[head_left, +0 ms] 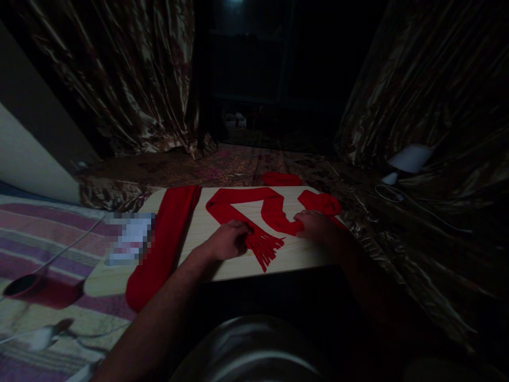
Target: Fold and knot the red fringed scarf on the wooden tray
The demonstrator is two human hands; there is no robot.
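Observation:
A narrow red scarf (272, 207) lies in a zigzag over the pale wooden board (234, 268), with its fringed end pointing toward me. My left hand (228, 241) is closed on the scarf just above that fringe. Farther right, my right hand (316, 225) has its fingers curled on another stretch of the same scarf; the palm side is hidden. Past the right hand, a bunched red piece of knitted cloth (324, 202) rests at the board's edge; I cannot tell whether it joins the scarf. A wide folded red cloth (170, 233) lies across the board's left side.
Left of the wide cloth is a blurred-out white item (131, 239). A dark red cylindrical container (51, 292) lies on the striped bedding (59, 223) near white cables. Another red cloth (282, 179) sits behind the board. A white lamp (411, 158) stands right, beside curtains. Lighting is dim.

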